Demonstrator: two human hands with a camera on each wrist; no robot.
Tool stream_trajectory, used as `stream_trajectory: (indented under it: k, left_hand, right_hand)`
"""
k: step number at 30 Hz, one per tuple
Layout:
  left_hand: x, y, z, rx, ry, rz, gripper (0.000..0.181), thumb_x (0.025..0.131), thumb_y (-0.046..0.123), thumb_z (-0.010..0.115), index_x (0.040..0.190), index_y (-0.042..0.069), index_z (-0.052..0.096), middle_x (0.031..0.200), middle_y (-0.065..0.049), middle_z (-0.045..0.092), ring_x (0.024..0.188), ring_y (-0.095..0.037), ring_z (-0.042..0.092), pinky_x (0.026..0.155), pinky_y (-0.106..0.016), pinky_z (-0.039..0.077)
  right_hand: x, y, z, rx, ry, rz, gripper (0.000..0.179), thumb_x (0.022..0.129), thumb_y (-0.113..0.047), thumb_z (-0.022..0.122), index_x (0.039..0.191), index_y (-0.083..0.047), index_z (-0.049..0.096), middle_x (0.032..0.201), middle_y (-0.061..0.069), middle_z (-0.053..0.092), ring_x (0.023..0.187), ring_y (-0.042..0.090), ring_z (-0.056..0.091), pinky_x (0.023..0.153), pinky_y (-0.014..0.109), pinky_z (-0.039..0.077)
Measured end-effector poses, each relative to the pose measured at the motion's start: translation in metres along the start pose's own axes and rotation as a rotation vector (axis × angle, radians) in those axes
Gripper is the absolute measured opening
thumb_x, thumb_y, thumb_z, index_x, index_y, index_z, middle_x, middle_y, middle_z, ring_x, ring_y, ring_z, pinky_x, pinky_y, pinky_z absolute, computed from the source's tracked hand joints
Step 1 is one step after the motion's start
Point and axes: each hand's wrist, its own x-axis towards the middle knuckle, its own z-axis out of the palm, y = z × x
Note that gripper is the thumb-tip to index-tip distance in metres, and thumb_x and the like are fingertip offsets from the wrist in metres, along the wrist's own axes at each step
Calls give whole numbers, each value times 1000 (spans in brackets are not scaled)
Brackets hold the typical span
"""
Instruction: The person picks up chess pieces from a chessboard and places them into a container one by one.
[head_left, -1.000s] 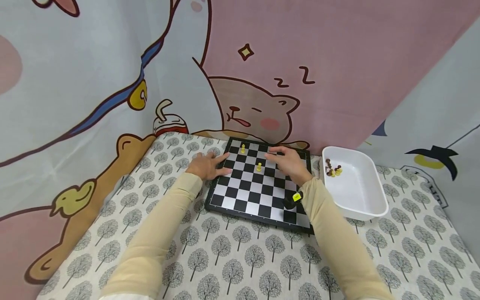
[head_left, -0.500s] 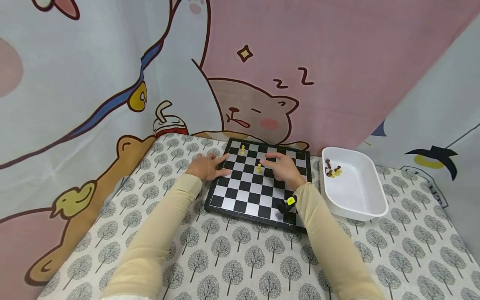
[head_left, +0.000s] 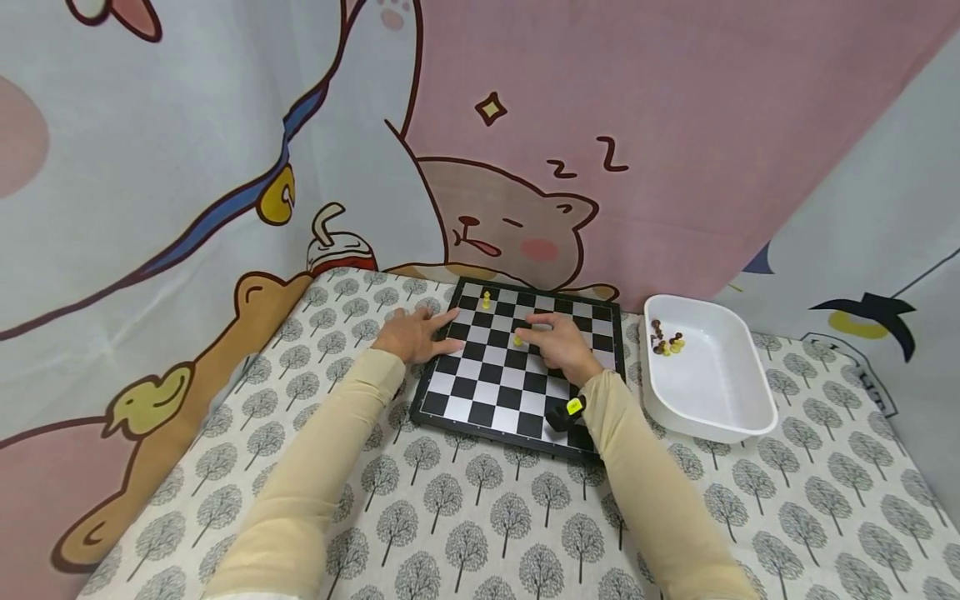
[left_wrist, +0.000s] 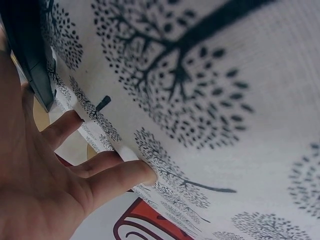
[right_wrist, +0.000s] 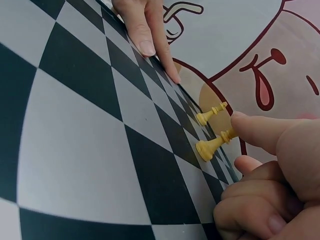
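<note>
A black-and-white chessboard [head_left: 487, 375] lies on the table. My right hand [head_left: 564, 346] is over its middle, thumb and forefinger pinching the top of a yellow chess piece [right_wrist: 207, 148], whose base stands on a square. The other fingers are curled under in the right wrist view. Farther back, near the board's far left corner, a second yellow chess piece [head_left: 486, 301] stands upright. My left hand [head_left: 411, 335] rests at the board's left edge, fingers spread, with the thumb and a fingertip on the rim. In the left wrist view its other fingers reach out over the cloth.
Right of the board stands a white plastic tub [head_left: 708, 427] with several brown and yellow chess pieces [head_left: 667, 343] at its left side. A tree-print cloth [head_left: 450, 533] covers the table. A cartoon-printed curtain [head_left: 675, 167] hangs behind the board.
My right hand has moved left and down over the board, from beside the near yellow chess piece to its top. The left hand has stayed at the board's edge.
</note>
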Motion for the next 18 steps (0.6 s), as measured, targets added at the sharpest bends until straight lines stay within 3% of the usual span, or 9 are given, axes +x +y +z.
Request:
stream_trajectory:
  k: [9, 12, 15, 18]
  left_hand:
    - [1, 0, 0, 8, 8, 0, 79, 95, 82, 28, 163, 46, 8, 169, -12, 27, 145, -56, 34, 112, -66, 43]
    - [0, 0, 0, 5, 3, -2, 79, 95, 81, 29, 163, 46, 8, 169, -12, 27, 145, -56, 34, 111, -67, 44]
    - [1, 0, 1, 2, 4, -2, 79, 95, 82, 29, 162, 46, 8, 169, -11, 28, 145, -55, 35, 112, -66, 44]
    - [2, 0, 2, 3, 6, -3, 79, 94, 82, 29, 162, 47, 7, 169, -11, 28, 146, -55, 34, 112, -66, 43]
  right_hand:
    - [2, 2, 0, -8, -5, 3, 49, 95, -35, 74, 139, -19, 62, 44, -12, 31, 41, 8, 18, 43, 24, 25]
    - [0, 3, 0, -28, -7, -1, 44, 95, -37, 74, 134, -20, 66, 49, -12, 42, 41, 8, 20, 44, 24, 27]
    - [0, 5, 0, -47, -2, -19, 40, 95, -38, 73, 131, -21, 69, 72, -9, 66, 41, 8, 21, 44, 24, 29]
    - [0, 8, 1, -51, 5, -35, 39, 94, -38, 74, 128, -21, 71, 105, -2, 75, 40, 8, 22, 44, 24, 29]
